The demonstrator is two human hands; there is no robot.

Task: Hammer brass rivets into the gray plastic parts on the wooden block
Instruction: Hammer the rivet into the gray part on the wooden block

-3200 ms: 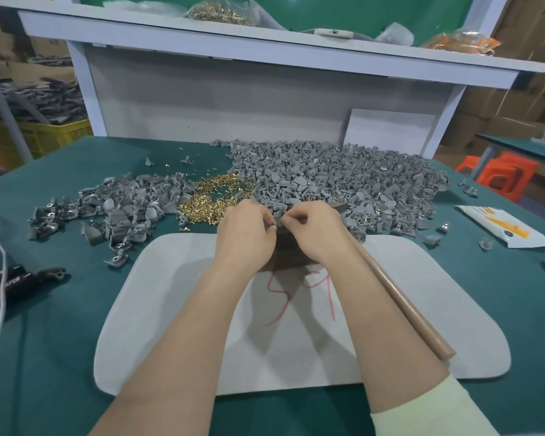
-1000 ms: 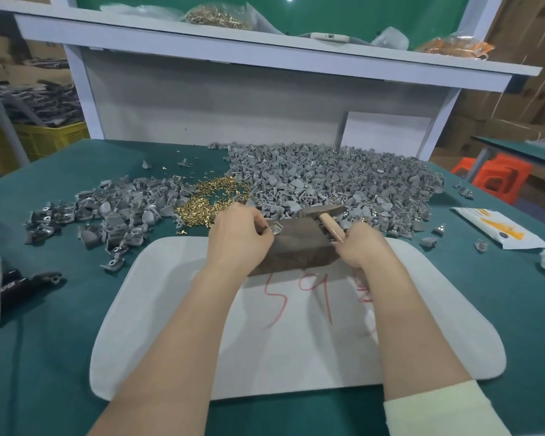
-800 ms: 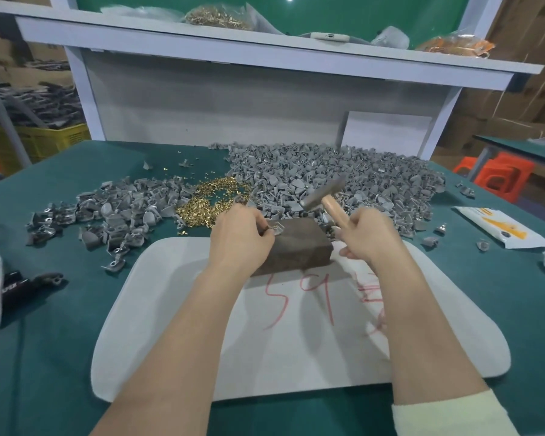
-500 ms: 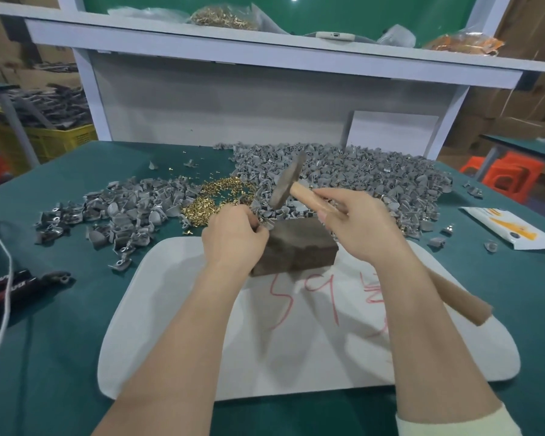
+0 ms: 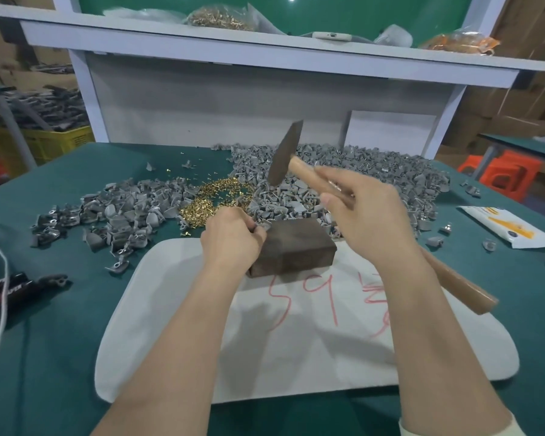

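- Our left hand [image 5: 233, 237] sits at the left end of the wooden block [image 5: 296, 247], fingers curled, pinching a small gray plastic part [image 5: 262, 227] against the block's top left edge; whether a rivet stands in it we cannot tell.
- Our right hand [image 5: 368, 215] grips the hammer [image 5: 285, 155] by its wooden handle, close under the head; the dark metal head hangs tilted in the air, above and behind the block and clear of it; the butt of the handle juts out to the right beyond the wrist.
- The block lies at the far edge of a white mat [image 5: 296, 357] scrawled with red marks; the mat lies on the green bench [image 5: 60, 357].
- The brass rivets [image 5: 214, 199] lie in a loose heap just beyond our left hand, between a big pile of gray parts [image 5: 375, 174] behind the block and a smaller pile [image 5: 123, 212] to the left.
- Red-handled pliers [image 5: 13, 287] and a white cord [image 5: 0, 309] lie at the left edge of the bench; a white and orange packet [image 5: 510, 228] lies at the right; a white shelf [image 5: 265, 51] runs above the back.
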